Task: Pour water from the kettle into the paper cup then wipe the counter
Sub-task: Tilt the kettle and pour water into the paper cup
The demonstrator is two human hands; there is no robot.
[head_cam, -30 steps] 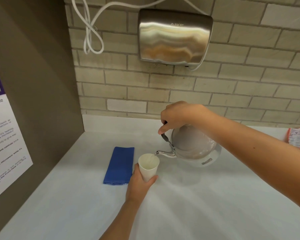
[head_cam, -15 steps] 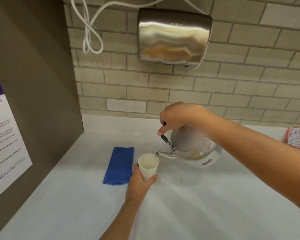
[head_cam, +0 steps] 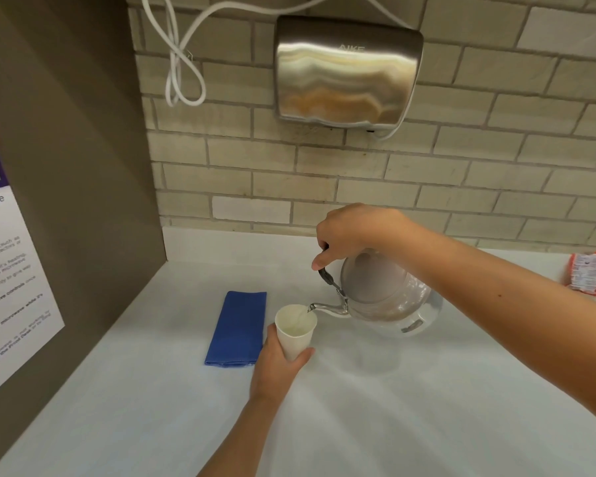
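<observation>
My right hand (head_cam: 353, 232) grips the dark handle of a glass kettle (head_cam: 386, 294) and holds it tilted to the left above the counter. Its metal spout sits over the rim of a white paper cup (head_cam: 296, 330), and a thin stream of water runs into the cup. My left hand (head_cam: 277, 366) wraps around the cup's lower part and steadies it on the white counter (head_cam: 393, 407). A folded blue cloth (head_cam: 238, 328) lies flat just left of the cup.
A steel hand dryer (head_cam: 348, 72) hangs on the brick wall above, with a looped white cable (head_cam: 183, 77) to its left. A brown side panel with a printed notice (head_cam: 7, 290) closes the left. A red-and-white packet (head_cam: 587, 273) lies at the far right.
The kettle's spout has dipped slightly lower toward the cup as the pour continues. Both hands and the cloth stay where they were.
</observation>
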